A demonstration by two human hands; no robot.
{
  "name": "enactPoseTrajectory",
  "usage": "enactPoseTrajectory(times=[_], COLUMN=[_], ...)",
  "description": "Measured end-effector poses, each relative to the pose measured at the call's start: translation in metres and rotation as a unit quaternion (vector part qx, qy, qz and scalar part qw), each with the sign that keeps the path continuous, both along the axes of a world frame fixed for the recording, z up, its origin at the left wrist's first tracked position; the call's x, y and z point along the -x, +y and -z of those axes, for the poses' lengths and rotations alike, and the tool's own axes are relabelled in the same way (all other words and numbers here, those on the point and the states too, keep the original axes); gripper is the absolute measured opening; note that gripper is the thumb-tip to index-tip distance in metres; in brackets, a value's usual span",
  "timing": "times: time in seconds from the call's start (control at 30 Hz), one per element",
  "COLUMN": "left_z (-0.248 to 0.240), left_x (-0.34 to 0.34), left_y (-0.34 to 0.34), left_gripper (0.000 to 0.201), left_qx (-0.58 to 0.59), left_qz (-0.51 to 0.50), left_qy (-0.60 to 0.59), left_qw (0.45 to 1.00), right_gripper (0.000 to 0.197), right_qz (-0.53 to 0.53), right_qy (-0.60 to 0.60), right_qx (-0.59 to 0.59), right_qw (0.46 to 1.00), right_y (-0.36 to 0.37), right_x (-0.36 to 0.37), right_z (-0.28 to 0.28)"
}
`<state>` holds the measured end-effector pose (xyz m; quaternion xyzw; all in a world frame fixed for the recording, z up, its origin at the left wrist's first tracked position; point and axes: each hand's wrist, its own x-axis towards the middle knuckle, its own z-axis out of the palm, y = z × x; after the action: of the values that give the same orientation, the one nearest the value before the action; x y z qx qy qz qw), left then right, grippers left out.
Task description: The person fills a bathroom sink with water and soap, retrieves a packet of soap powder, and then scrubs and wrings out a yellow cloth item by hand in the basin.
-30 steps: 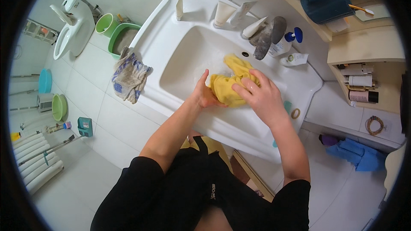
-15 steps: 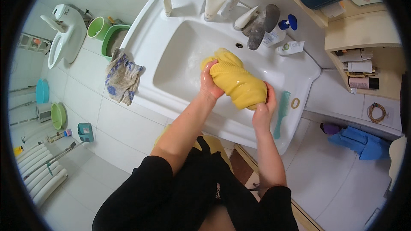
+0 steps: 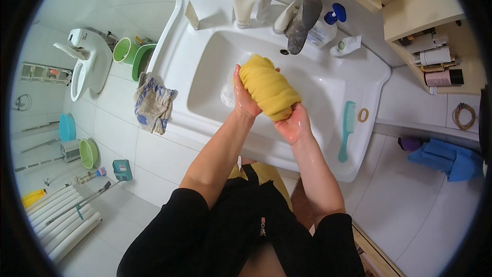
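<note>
A yellow knitted cloth (image 3: pixel 269 86), bunched into a thick roll, hangs over the white sink (image 3: pixel 320 110). My left hand (image 3: pixel 247 100) is wrapped along its left side, fingers pointing away from me. At the near right end, my right hand (image 3: pixel 295 126) grips the roll from below, palm turned up. Both hands look wet. To the left of the cloth, clear bubbly water (image 3: pixel 228 94) shows in the basin. The dark grey tap (image 3: pixel 302 25) stands beyond the cloth at the back of the sink. Fingers behind and under the roll are partly hidden.
Several tubes (image 3: pixel 242 11) and a blue-topped pump bottle (image 3: pixel 323 30) line the back rim. A teal comb (image 3: pixel 347 131) and a tan ring (image 3: pixel 363 115) lie on the right rim. A grey-and-blue rag (image 3: pixel 154 103) drapes over the left edge. A wooden shelf (image 3: pixel 410 20) juts in at the right.
The rolled cloth has shifted slightly left and is more compact. My right hand has moved left and turned palm up beneath its near end. The view has tilted a little.
</note>
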<state>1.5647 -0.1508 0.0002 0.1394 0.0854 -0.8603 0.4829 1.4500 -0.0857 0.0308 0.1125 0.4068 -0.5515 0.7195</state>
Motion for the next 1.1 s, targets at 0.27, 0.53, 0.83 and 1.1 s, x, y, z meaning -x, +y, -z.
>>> enactPoseTrajectory(times=[0.27, 0.53, 0.83, 1.1], left_z=[-0.004, -0.025, -0.051, -0.022], left_x=[-0.004, -0.005, -0.022, -0.014], left_y=[-0.013, 0.0, -0.018, -0.027], left_gripper=[0.051, 0.048, 0.033, 0.035], left_qx=[-0.086, -0.013, 0.111, 0.056], left_qz=[-0.045, -0.039, 0.021, -0.019], left_qy=[-0.018, -0.142, -0.299, -0.318], left_qw=[0.995, 0.989, 0.948, 0.946], right_gripper=[0.092, 0.083, 0.038, 0.043], right_qz=[-0.165, -0.159, -0.339, -0.335], right_qy=[0.681, 0.713, 0.113, -0.011], right_qx=[0.327, 0.379, 0.142, 0.088], right_qw=[0.634, 0.569, 0.923, 0.938], right_y=[0.024, -0.005, -0.012, -0.034], right_x=[0.026, 0.013, 0.006, 0.009], right_z=[-0.01, 0.006, -0.009, 0.019])
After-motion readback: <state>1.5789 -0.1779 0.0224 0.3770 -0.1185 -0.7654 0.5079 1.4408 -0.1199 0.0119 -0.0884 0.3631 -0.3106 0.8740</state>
